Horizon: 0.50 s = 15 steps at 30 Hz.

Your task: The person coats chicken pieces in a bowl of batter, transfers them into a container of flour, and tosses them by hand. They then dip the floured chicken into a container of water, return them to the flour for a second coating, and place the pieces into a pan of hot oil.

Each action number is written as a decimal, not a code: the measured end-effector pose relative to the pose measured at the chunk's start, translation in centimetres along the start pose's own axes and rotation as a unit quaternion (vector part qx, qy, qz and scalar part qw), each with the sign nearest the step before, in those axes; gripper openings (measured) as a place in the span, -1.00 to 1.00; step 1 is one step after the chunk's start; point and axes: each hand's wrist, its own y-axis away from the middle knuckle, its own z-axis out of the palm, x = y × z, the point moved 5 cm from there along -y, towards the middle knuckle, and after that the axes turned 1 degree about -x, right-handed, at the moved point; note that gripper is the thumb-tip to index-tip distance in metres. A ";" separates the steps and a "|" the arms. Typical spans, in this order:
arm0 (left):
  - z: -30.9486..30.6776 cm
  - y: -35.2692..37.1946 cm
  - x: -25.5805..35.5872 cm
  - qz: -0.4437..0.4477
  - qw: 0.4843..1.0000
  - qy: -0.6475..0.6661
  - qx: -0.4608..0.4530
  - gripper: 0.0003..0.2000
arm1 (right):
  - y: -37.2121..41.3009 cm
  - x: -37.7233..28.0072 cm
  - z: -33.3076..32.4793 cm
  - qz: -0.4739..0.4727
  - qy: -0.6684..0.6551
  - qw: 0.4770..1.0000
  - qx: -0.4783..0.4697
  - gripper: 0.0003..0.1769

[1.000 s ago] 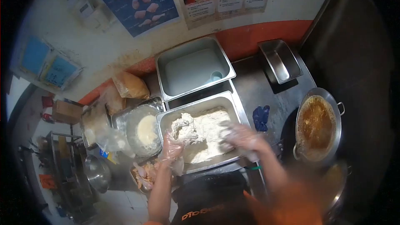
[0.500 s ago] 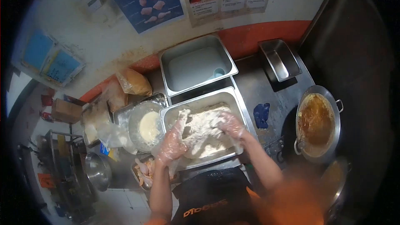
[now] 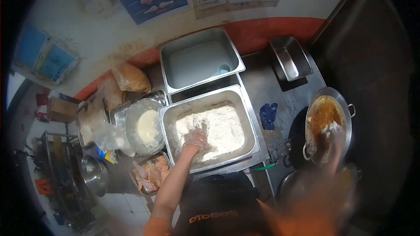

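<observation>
My left hand (image 3: 197, 139), in a clear plastic glove, is down in the white flour (image 3: 225, 126) at the left part of the deep steel tray (image 3: 253, 146); its fingers are partly buried and coated. Over the pan of brown bubbling oil (image 3: 321, 109), my right hand (image 3: 334, 140) is smeared by motion. A white, floured piece (image 3: 332, 127) shows at its fingertips, above or at the oil. Whether the fingers still grip it cannot be made out.
Behind the flour stands a steel tray of liquid (image 3: 197, 61) with a small cup (image 3: 224, 68). Raw chicken (image 3: 151, 173) and a bowl of batter (image 3: 148, 126) are at left. A blue cloth (image 3: 268, 116) and an empty steel pan (image 3: 292, 59) are between wall and oil pan.
My right hand has moved from the flour tray to the oil pan at the right. My left hand has lowered into the flour and shifted slightly right. The view has shifted a little.
</observation>
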 end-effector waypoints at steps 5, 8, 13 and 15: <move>2.3 -1.7 0.1 -0.051 0.993 0.085 0.061 -0.22 | -1.5 4.7 -4.6 0.070 0.182 0.979 0.052 -0.78; 4.9 -2.2 -0.3 -0.020 0.994 0.104 0.010 -0.36 | -0.9 2.3 -4.8 0.112 0.152 0.972 0.139 -0.69; 5.5 -1.5 0.4 0.092 0.982 0.149 -0.067 -0.65 | 1.9 -16.8 -1.9 -0.054 0.290 0.938 0.184 -0.66; 3.5 -0.3 0.9 0.086 0.966 0.239 -0.038 -0.71 | 5.9 -24.3 2.8 -0.171 0.181 0.950 0.186 -0.68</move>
